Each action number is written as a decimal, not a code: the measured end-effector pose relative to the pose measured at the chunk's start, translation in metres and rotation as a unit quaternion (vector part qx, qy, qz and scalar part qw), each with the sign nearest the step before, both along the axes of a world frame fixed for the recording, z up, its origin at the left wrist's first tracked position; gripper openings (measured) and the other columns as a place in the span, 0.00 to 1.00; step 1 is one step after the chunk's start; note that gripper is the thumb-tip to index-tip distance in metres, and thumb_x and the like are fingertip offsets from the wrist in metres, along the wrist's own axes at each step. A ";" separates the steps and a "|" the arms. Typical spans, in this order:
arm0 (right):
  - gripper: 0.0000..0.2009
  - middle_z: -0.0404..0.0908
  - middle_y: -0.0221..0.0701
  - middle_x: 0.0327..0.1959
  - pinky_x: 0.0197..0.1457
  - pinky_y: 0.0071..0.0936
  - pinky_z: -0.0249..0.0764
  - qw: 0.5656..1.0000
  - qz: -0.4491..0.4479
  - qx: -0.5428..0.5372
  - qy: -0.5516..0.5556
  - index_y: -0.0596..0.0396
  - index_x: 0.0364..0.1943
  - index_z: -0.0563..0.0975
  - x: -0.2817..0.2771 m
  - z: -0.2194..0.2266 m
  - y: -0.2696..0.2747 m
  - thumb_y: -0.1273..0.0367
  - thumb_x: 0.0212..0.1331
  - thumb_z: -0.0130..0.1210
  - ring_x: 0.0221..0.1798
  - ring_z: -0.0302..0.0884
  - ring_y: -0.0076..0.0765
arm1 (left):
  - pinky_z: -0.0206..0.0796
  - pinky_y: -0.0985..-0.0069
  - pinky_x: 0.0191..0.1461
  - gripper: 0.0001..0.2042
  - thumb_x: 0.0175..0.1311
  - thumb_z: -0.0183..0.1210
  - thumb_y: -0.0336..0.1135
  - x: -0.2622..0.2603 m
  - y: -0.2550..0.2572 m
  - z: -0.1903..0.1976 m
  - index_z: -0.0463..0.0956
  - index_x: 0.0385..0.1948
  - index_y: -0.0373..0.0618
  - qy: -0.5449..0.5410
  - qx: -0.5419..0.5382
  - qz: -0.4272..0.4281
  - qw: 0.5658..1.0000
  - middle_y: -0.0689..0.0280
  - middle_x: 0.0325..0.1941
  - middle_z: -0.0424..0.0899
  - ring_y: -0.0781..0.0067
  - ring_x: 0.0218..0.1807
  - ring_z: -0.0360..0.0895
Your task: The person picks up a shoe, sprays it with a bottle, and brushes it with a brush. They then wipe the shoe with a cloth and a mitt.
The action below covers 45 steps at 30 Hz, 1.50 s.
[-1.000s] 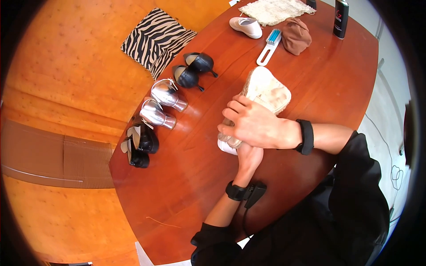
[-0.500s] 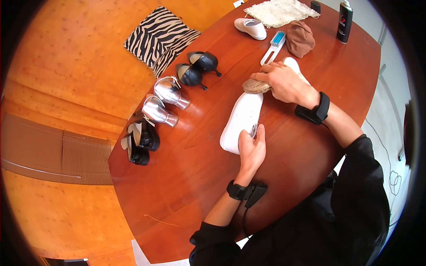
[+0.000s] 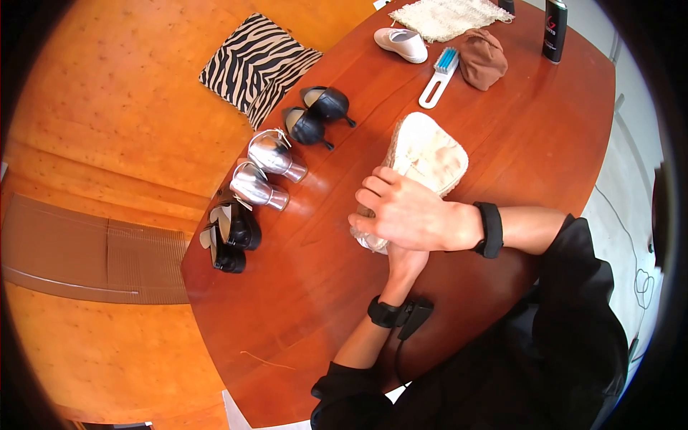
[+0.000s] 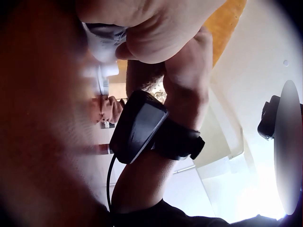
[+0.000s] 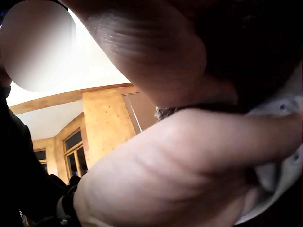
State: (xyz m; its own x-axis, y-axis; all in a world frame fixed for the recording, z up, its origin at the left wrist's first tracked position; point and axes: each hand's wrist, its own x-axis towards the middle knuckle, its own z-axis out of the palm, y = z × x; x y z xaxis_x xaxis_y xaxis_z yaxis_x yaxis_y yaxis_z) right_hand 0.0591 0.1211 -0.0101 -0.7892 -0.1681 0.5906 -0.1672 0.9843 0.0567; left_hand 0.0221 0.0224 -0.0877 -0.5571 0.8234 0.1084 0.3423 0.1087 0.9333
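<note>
My right hand [image 3: 416, 215] grips a mitt-like pad [image 3: 433, 154], its top cream with brownish stains and its side brown and fuzzy. The pad lies across a white lace-up shoe [image 3: 365, 242], which it mostly covers in the head view. Below it my left hand [image 3: 407, 264] holds the shoe, its fingers largely hidden under my right hand. From the right wrist, my left thumb [image 5: 265, 137] shows along the shoe's opening, with the white upper [image 5: 289, 172] beside it. The left wrist view has my right hand close above the shoe.
Beyond the pad are a white brush [image 3: 438, 79] with blue bristles, a brown cloth [image 3: 484, 61], another white shoe [image 3: 401, 44], a cream fluffy cloth [image 3: 441, 18] and a black spray can [image 3: 554, 32]. Black heels [image 3: 315, 115], silver heels [image 3: 269, 168] and black shoes [image 3: 231, 233] line the left edge.
Half a second ago the pad was at the shoe's far toe, tilted, baring most of the white upper. My right hand has brought it back over the near end; my left hand stays put.
</note>
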 end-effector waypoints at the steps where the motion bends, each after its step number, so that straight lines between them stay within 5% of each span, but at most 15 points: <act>1: 0.08 0.73 0.26 0.26 0.45 0.26 0.64 1.000 0.000 -0.007 0.002 0.45 0.30 0.79 -0.003 -0.001 0.002 0.67 0.43 0.54 0.38 0.70 0.30 | 0.56 0.71 0.63 0.22 0.65 0.52 0.36 0.000 0.004 -0.004 0.59 0.59 0.41 -0.052 0.027 0.002 0.998 0.59 0.60 0.65 0.68 0.65 0.59; 3: 0.09 0.73 0.26 0.27 0.45 0.27 0.64 1.000 0.005 -0.029 -0.006 0.45 0.32 0.79 -0.003 -0.001 0.010 0.67 0.44 0.54 0.38 0.70 0.30 | 0.58 0.71 0.61 0.20 0.65 0.51 0.35 -0.001 0.005 -0.010 0.63 0.57 0.40 -0.105 0.054 0.004 0.993 0.59 0.58 0.68 0.68 0.62 0.62; 6: 0.14 0.74 0.28 0.31 0.45 0.30 0.65 0.997 0.012 -0.065 -0.030 0.46 0.37 0.79 -0.002 0.005 0.024 0.67 0.42 0.57 0.40 0.71 0.33 | 0.61 0.73 0.56 0.16 0.65 0.51 0.34 -0.002 0.005 0.017 0.68 0.51 0.36 -0.045 0.058 0.022 0.997 0.59 0.51 0.74 0.69 0.56 0.68; 10: 0.22 0.75 0.35 0.34 0.45 0.36 0.70 0.982 -0.038 -0.134 -0.127 0.51 0.44 0.76 -0.004 0.014 0.049 0.72 0.36 0.58 0.43 0.74 0.42 | 0.60 0.80 0.41 0.06 0.64 0.53 0.31 -0.010 0.011 0.026 0.72 0.35 0.38 -0.139 -0.003 0.076 0.987 0.70 0.36 0.76 0.85 0.39 0.67; 12: 0.25 0.76 0.39 0.38 0.45 0.40 0.72 0.966 -0.089 -0.198 -0.140 0.52 0.49 0.72 -0.007 0.012 0.065 0.73 0.39 0.56 0.45 0.75 0.47 | 0.52 0.80 0.25 0.11 0.64 0.55 0.34 -0.011 0.012 0.031 0.67 0.26 0.39 -0.142 0.037 0.121 0.982 0.74 0.22 0.66 0.87 0.24 0.57; 16: 0.32 0.76 0.48 0.43 0.48 0.45 0.71 0.938 -0.088 -0.304 -0.143 0.60 0.59 0.62 -0.001 0.024 0.077 0.73 0.43 0.55 0.48 0.73 0.53 | 0.50 0.81 0.24 0.14 0.63 0.57 0.35 -0.023 0.012 0.029 0.61 0.21 0.45 -0.212 0.030 0.117 0.970 0.76 0.22 0.62 0.88 0.25 0.54; 19: 0.31 0.75 0.49 0.43 0.47 0.45 0.71 0.934 -0.083 -0.327 -0.120 0.62 0.58 0.61 -0.003 0.021 0.075 0.72 0.44 0.55 0.48 0.73 0.54 | 0.58 0.83 0.36 0.08 0.63 0.56 0.34 -0.022 0.011 0.046 0.69 0.31 0.40 -0.290 0.044 0.115 0.949 0.72 0.29 0.71 0.86 0.33 0.64; 21: 0.26 0.75 0.48 0.41 0.45 0.45 0.72 0.944 -0.062 -0.307 -0.105 0.60 0.53 0.65 -0.004 0.017 0.074 0.71 0.45 0.56 0.46 0.74 0.54 | 0.61 0.81 0.49 0.11 0.63 0.54 0.31 -0.029 0.007 0.048 0.71 0.45 0.36 -0.338 0.069 0.080 0.935 0.69 0.41 0.76 0.81 0.45 0.71; 24: 0.18 0.76 0.42 0.34 0.38 0.46 0.73 0.953 0.021 -0.265 -0.147 0.57 0.44 0.71 -0.004 0.014 0.054 0.70 0.46 0.55 0.37 0.76 0.53 | 0.62 0.76 0.56 0.12 0.61 0.54 0.29 -0.037 0.003 0.052 0.68 0.46 0.38 -0.376 0.072 0.074 0.921 0.66 0.49 0.74 0.75 0.51 0.71; 28: 0.18 0.76 0.39 0.32 0.37 0.39 0.74 0.983 0.018 -0.160 -0.087 0.53 0.45 0.74 -0.003 0.007 0.035 0.69 0.45 0.55 0.37 0.76 0.46 | 0.62 0.74 0.57 0.12 0.59 0.52 0.27 -0.041 -0.003 0.049 0.69 0.45 0.41 -0.395 0.102 0.083 0.909 0.66 0.45 0.76 0.73 0.51 0.72; 32: 0.16 0.78 0.38 0.31 0.39 0.38 0.74 0.980 -0.134 -0.140 -0.038 0.48 0.46 0.75 -0.010 0.003 0.060 0.68 0.49 0.54 0.38 0.76 0.44 | 0.59 0.73 0.60 0.13 0.60 0.54 0.30 -0.040 0.001 0.057 0.69 0.46 0.37 -0.399 0.097 0.066 0.910 0.63 0.49 0.76 0.70 0.52 0.72; 37: 0.15 0.78 0.41 0.32 0.38 0.38 0.74 0.948 -0.273 -0.154 -0.062 0.55 0.38 0.76 -0.011 0.004 0.075 0.59 0.51 0.57 0.38 0.77 0.44 | 0.57 0.71 0.62 0.16 0.61 0.55 0.32 -0.046 0.000 0.054 0.68 0.49 0.35 -0.399 0.095 0.065 0.910 0.59 0.53 0.74 0.68 0.56 0.69; 41: 0.13 0.76 0.38 0.29 0.34 0.39 0.73 0.948 -0.270 -0.168 -0.020 0.56 0.35 0.73 -0.011 0.002 0.068 0.62 0.50 0.58 0.36 0.75 0.47 | 0.56 0.71 0.62 0.17 0.63 0.54 0.34 -0.048 -0.001 0.052 0.67 0.50 0.35 -0.402 0.087 0.065 0.909 0.60 0.54 0.74 0.69 0.57 0.69; 45: 0.12 0.77 0.41 0.36 0.39 0.39 0.73 0.962 -0.092 -0.226 -0.123 0.56 0.35 0.75 -0.007 0.005 0.050 0.70 0.41 0.57 0.43 0.75 0.48 | 0.54 0.71 0.64 0.20 0.67 0.49 0.42 -0.045 0.001 0.057 0.64 0.53 0.36 -0.414 0.101 0.064 0.903 0.62 0.55 0.71 0.70 0.58 0.67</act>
